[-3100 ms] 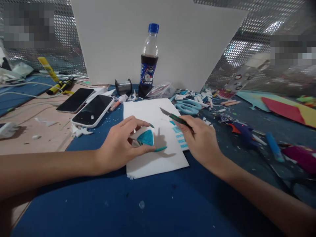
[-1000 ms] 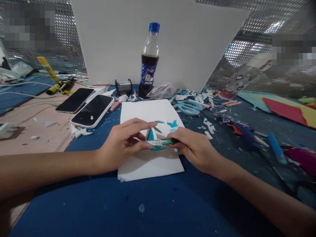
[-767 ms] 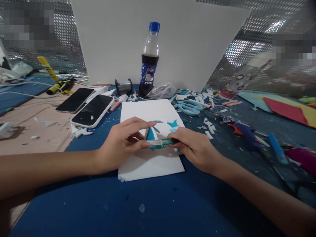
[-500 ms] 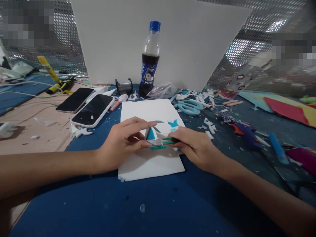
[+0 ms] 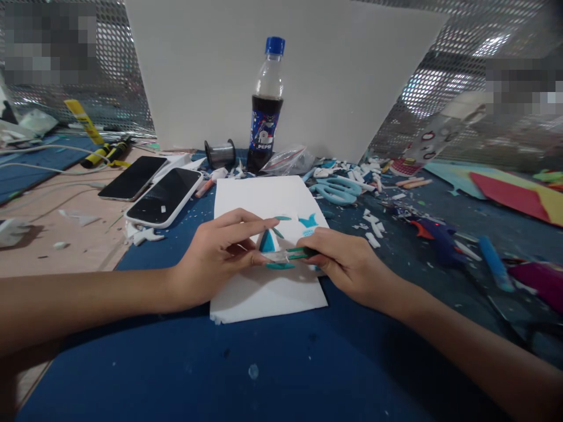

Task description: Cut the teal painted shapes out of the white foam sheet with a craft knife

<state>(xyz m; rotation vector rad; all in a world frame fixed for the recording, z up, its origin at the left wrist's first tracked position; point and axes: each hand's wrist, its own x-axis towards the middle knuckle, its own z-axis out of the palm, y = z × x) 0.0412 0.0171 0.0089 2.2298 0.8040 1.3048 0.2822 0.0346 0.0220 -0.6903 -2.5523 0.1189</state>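
A white foam sheet (image 5: pixel 264 293) lies on the blue mat in front of me. My left hand (image 5: pixel 215 255) rests on it, fingers pinched around a small teal foam piece (image 5: pixel 267 242) that stands on edge. My right hand (image 5: pixel 347 264) is closed on a green-handled craft knife (image 5: pixel 290 254), its blade lying sideways against the base of the teal piece. More teal cut-outs (image 5: pixel 308 221) lie on the sheet just beyond my fingers.
Two phones (image 5: pixel 165 196) lie at the left. A cola bottle (image 5: pixel 266 108) and wire spool (image 5: pixel 220 153) stand before a white board. Blue scissors (image 5: pixel 336 189), foam scraps, a glue gun (image 5: pixel 433 231) and coloured sheets (image 5: pixel 505 190) are scattered at the right.
Three seconds ago the knife pointed up away from the sheet and the teal piece lay flat. Now the piece stands on edge with the blade against it; the sheet has shifted left.
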